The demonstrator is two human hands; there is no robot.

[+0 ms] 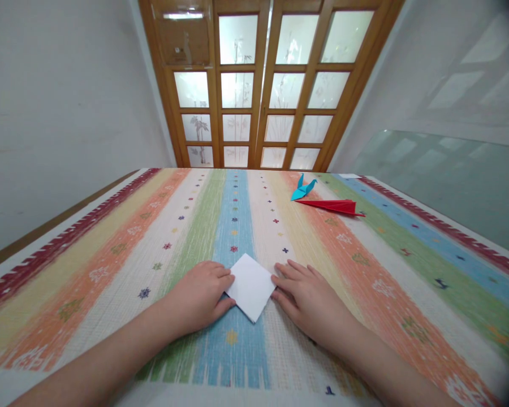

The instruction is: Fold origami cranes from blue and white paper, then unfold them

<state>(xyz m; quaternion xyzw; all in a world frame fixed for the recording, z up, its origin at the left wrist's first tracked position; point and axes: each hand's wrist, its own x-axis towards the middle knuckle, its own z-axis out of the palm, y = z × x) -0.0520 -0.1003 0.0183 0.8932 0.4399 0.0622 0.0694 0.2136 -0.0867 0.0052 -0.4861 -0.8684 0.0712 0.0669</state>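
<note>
- Head view is showing a white paper lying flat as a diamond on the striped cloth, at about 6 o'clock of the table and close to the near edge.
- The left hand is curling at the paper's 9 o'clock corner, with thumb and fingertips pinching that edge; the hold looks light, likely to pin the sheet so that it is not sliding.
- The right hand is lying open and flat at the 3 o'clock corner, its fingertips just touching the edge and grasping nothing, which seems to be steadying the other side.
- With one hand on each side corner, the paper is being kept square between them, its points running 12 to 6 o'clock.
- A blue crane and a red folded piece are sitting well apart at about 1 o'clock, touching each other and clear of the hands.
- A wooden glazed door is standing beyond the far edge at 12 o'clock.
</note>
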